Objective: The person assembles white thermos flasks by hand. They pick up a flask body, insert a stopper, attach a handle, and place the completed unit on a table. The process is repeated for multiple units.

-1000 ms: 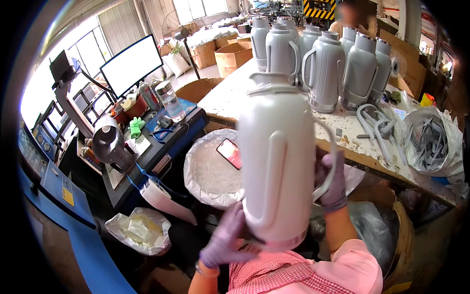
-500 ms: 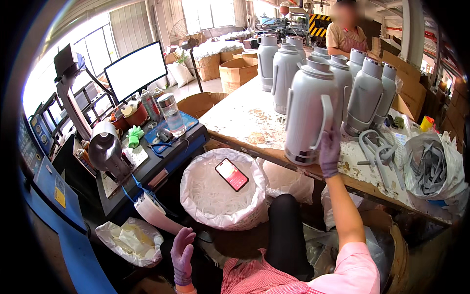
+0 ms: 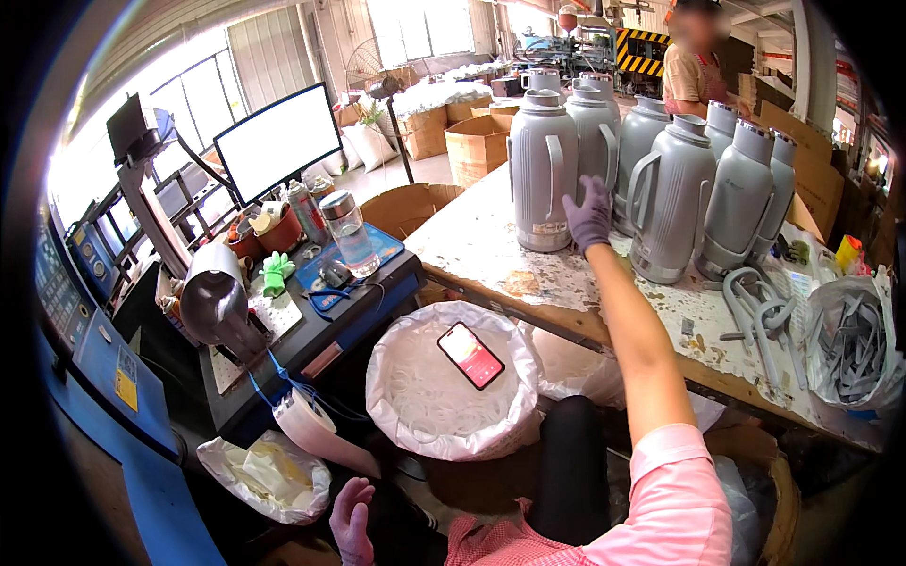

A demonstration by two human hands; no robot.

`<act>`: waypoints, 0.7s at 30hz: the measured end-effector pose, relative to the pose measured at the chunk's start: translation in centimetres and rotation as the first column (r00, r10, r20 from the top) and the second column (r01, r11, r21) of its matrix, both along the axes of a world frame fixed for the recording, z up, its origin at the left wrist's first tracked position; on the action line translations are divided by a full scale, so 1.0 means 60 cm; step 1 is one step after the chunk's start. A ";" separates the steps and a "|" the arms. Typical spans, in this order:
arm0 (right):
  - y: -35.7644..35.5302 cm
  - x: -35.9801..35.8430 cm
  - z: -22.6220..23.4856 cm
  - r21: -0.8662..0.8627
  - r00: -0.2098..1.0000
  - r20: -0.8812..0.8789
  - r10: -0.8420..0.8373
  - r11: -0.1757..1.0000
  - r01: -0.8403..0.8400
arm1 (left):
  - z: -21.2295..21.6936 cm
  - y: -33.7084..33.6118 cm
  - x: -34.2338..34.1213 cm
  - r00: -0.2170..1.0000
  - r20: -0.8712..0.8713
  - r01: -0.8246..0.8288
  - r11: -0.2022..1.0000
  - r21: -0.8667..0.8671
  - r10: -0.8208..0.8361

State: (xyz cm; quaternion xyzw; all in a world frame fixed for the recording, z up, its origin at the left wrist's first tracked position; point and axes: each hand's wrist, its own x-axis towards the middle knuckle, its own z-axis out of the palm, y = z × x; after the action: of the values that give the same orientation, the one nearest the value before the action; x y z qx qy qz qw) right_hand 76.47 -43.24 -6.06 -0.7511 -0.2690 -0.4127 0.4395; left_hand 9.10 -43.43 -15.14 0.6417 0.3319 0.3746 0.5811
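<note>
Vacuum flask [image 3: 530, 179]: upright on the worktable [image 3: 477, 253], upper centre of the frame.
Right hand [image 3: 591, 215]: fingers spread, just beside it; contact unclear.
Left hand [image 3: 352, 524]: half-open, empty, lower left.
Handle [image 3: 555, 179]: fingers kept clear should leave the flask steady.

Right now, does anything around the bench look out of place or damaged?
Two things. A phone lies on translucent pieces in an open white bag, an odd spot for it. The tabletop looks patchy and worn. The flask by the right hand stands upright.
</note>
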 end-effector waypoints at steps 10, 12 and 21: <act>-0.247 0.082 -0.084 0.168 0.943 -0.009 -0.333 0.929 0.330 | -0.134 0.072 -0.078 0.674 0.732 0.560 0.717 -0.415 -0.103; -0.236 0.094 -0.097 0.129 0.958 -0.035 -0.285 0.949 0.287 | -0.137 0.074 -0.057 0.546 0.837 0.640 0.661 -0.392 -0.032; -0.113 0.075 -0.084 -0.303 0.974 -0.201 -0.100 0.952 0.036 | -0.148 0.089 -0.049 0.578 0.814 0.610 0.636 -0.471 0.049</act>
State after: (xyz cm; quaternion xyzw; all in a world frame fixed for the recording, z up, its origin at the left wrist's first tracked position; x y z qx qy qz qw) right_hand 81.00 -50.01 -11.12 -0.8575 -0.2528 -0.2992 0.3335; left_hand 6.13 -38.12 -24.00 0.1865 0.0514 0.3404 0.9202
